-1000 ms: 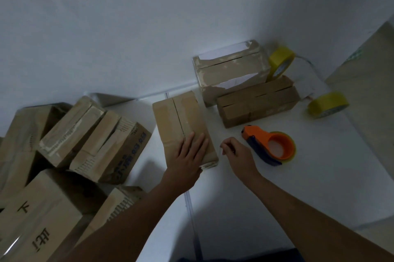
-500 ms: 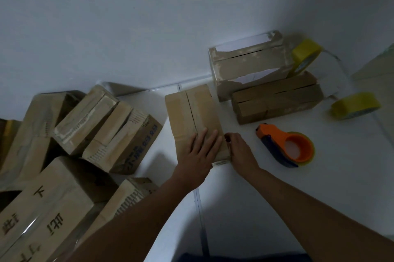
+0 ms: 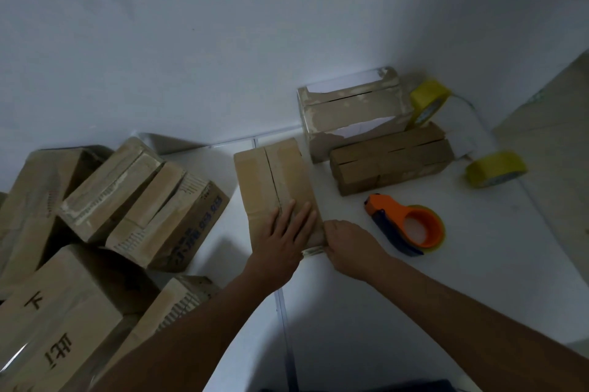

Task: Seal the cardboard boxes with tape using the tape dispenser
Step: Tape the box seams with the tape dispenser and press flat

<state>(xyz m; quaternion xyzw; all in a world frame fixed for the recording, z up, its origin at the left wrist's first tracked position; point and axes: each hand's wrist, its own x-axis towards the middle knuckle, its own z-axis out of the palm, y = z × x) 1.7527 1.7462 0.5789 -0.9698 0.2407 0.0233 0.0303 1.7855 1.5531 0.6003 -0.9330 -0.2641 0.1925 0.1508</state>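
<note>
The flat brown cardboard box (image 3: 274,181) shows an untaped centre seam. The left hand (image 3: 283,240) presses flat on it; the right hand (image 3: 347,246) pinches its near corner.

**Boxes and tape dispenser on the white counter**

A flat cardboard box (image 3: 275,184) lies lengthwise, its top flaps closed along a centre seam. Behind it to the right, a worn box (image 3: 353,114) stands against the wall, with a low box (image 3: 392,165) in front of it. The orange-and-blue tape dispenser (image 3: 404,225) lies on its side nearby. More boxes (image 3: 134,200) are heaped at left.
</note>
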